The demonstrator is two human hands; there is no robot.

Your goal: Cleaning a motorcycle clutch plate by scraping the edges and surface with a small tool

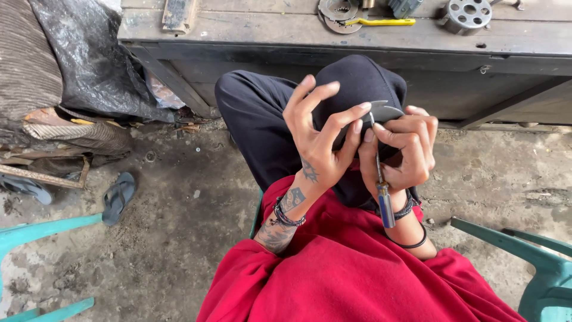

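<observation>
I sit with one knee raised, in black trousers and a red top. My left hand (322, 134) is held up over the knee, thumb and fingertips pinching the edge of a small curved grey metal piece (384, 111). My right hand (411, 149) grips the same piece from the right and also holds a thin screwdriver (381, 185) with a blue handle, its shaft pointing up to the metal piece and its handle hanging down by my wrist. Both wrists carry dark bracelets.
A worn wooden workbench (357, 39) stands ahead with round metal discs (336, 12), a yellow-handled tool (381, 22) and a perforated metal hub (466, 15). Green plastic chairs (536, 262) flank me. A sandal (118, 197) and black sheeting (95, 59) lie on the left.
</observation>
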